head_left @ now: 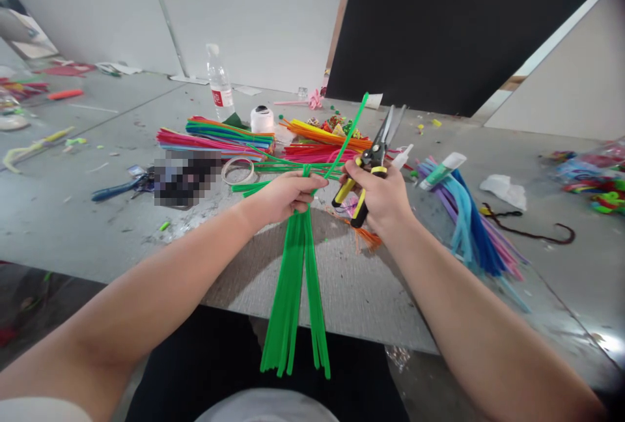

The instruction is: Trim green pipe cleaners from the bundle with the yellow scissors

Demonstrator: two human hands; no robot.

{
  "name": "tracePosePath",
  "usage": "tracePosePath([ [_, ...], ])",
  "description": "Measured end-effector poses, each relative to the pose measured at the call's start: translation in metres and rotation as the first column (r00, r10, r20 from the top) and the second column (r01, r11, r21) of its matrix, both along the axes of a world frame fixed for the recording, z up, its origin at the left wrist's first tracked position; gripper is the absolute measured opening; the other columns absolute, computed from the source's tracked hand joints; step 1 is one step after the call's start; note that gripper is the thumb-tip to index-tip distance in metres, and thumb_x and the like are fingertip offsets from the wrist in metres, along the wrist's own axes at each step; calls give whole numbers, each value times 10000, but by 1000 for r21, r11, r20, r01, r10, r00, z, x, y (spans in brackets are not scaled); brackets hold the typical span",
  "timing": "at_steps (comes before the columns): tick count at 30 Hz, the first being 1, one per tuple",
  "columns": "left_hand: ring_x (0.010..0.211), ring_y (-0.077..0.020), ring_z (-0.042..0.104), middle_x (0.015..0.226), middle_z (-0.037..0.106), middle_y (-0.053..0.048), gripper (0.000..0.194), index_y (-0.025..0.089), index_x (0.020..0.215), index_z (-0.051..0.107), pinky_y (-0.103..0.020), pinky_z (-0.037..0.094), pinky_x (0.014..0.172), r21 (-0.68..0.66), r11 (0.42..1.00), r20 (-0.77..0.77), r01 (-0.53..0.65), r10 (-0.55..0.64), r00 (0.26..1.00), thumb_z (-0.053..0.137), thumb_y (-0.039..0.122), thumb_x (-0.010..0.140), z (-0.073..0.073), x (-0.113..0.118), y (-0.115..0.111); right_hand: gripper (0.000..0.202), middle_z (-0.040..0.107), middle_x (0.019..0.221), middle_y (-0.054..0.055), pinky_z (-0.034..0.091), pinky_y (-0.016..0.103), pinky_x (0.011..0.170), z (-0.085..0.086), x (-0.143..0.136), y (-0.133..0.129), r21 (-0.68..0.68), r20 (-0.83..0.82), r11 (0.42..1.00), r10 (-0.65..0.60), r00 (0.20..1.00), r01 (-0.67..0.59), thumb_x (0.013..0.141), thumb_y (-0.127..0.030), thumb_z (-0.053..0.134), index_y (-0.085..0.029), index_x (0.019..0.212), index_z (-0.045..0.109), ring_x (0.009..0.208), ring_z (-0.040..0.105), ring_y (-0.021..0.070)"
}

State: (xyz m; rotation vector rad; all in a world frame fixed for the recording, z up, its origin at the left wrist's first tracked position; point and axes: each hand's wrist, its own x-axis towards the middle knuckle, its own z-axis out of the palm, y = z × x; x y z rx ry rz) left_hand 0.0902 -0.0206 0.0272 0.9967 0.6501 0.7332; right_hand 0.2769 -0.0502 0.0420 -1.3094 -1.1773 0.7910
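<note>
My left hand (pixel 295 195), closed, pinches a green pipe cleaner (pixel 350 139) that slants up to the right. Below that hand a bundle of green pipe cleaners (pixel 286 285) fans toward me, its ends reaching past the table's front edge; whether the fingers also grip it I cannot tell. My right hand (pixel 383 194) holds scissors (pixel 375 155) with yellow and black handles, blades pointing up and away from me. The handles are spread somewhat apart. My right fingertips are close to the slanting stem. More green pipe cleaners (pixel 249 187) lie behind my left hand.
Bundles of coloured pipe cleaners (pixel 219 137) lie behind my hands, near a water bottle (pixel 219 86) and a white spool (pixel 262 119). A tape roll (pixel 237 171) and blue-handled pliers (pixel 114 191) are at left. Blue and purple stems (pixel 471 220) and a glue tube (pixel 442 171) lie right.
</note>
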Motion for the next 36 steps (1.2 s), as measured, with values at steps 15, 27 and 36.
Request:
tracePosePath([
  [15, 601, -93, 557, 745, 609, -35, 220, 119, 830, 681, -217, 423, 547, -94, 993, -38, 72, -76, 996, 625, 232, 1010, 0, -3, -3, 378, 700, 878, 4, 631, 423, 843, -2, -15, -11, -28, -176, 992, 117, 977, -124, 695, -346, 853, -266, 889, 538, 858, 744, 232],
  [27, 923, -224, 769, 969, 802, -160, 337, 100, 948, 772, -410, 580, 952, -54, 954, -46, 294, -296, 954, 693, 423, 1002, -2, -15, -3, 468, 675, 852, -39, 568, 364, 804, -22, -22, -6, 49, -282, 994, 105, 954, -95, 585, -370, 949, -261, 928, 650, 792, 671, 173],
  [36, 901, -221, 758, 993, 793, -145, 287, 111, 1033, 752, -432, 575, 927, -12, 977, -50, 211, -212, 976, 718, 393, 994, 12, -10, -18, 450, 720, 872, -13, 589, 372, 671, -14, -32, -16, -33, -370, 996, 68, 926, -86, 691, -496, 885, -276, 952, 592, 759, 709, 204],
])
